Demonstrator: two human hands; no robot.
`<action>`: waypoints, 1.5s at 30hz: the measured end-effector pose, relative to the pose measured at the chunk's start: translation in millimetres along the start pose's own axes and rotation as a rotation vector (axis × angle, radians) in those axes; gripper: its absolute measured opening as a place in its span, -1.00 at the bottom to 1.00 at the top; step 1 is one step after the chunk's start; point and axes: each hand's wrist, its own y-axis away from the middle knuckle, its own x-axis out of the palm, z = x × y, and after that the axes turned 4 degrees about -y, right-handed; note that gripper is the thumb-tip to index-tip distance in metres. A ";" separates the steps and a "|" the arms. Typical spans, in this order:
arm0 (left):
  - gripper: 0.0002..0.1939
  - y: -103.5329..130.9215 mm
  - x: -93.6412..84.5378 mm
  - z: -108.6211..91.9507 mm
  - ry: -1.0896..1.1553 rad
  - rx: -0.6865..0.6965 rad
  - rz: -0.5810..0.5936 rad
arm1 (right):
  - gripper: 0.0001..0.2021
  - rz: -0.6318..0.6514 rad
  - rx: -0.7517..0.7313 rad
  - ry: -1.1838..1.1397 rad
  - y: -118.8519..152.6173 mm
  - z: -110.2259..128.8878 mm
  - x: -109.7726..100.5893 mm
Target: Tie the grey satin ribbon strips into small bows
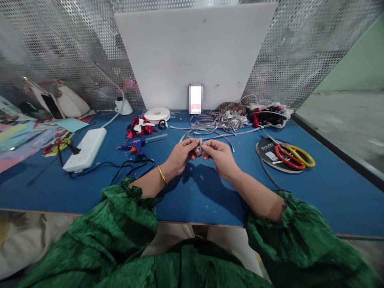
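Note:
Both my hands meet over the middle of the blue table, fingertips almost touching. My left hand (182, 155) pinches a small grey ribbon piece (200, 142) between thumb and fingers. From the other side my right hand (220, 155) grips the same piece; its exact shape is mostly hidden by the fingers. Just beyond the hands lie loose lengths of grey ribbon (207, 127) and a heap of cut grey ribbon pieces (231, 119). A blue glue gun (135, 146) rests to the left of my left hand.
Right of my hands, scissors (295, 155) with red and yellow handles lie on a black ribbon spool (271, 156). At left are a white power strip (86, 150) and black cable. Red, black and white bows (140, 127), a white spool (157, 115) and a lit phone (195, 98) stand behind.

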 end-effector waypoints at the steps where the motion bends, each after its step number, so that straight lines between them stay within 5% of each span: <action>1: -0.69 0.1 -0.1 0.3 -0.012 0.001 -0.011 | -0.76 -0.013 -0.002 0.009 0.0 0.2 0.4; 10: -0.73 0.1 2.9 1.2 -0.013 0.087 -0.093 | -0.82 0.048 -0.117 0.307 -0.4 -4.1 -2.4; 19: -0.71 3.2 5.8 2.4 0.099 -0.024 -0.080 | -0.82 0.129 -0.604 0.943 12.5 0.8 -0.9; 26: -0.75 3.7 6.0 5.3 0.130 -0.118 -0.156 | -0.86 0.251 -0.733 1.228 14.9 -6.7 1.0; 30: -0.77 3.3 6.1 1.1 0.169 -0.144 -0.186 | -0.84 0.199 -0.694 1.101 12.7 -7.9 -0.5; 36: -0.69 3.2 6.3 -3.0 0.167 -0.064 -0.150 | -0.81 0.001 -0.449 0.658 3.9 -3.0 -6.7; 45: -0.70 3.7 6.8 -0.1 0.080 0.032 -0.102 | -0.77 0.155 -0.185 0.392 -2.7 -5.0 -5.6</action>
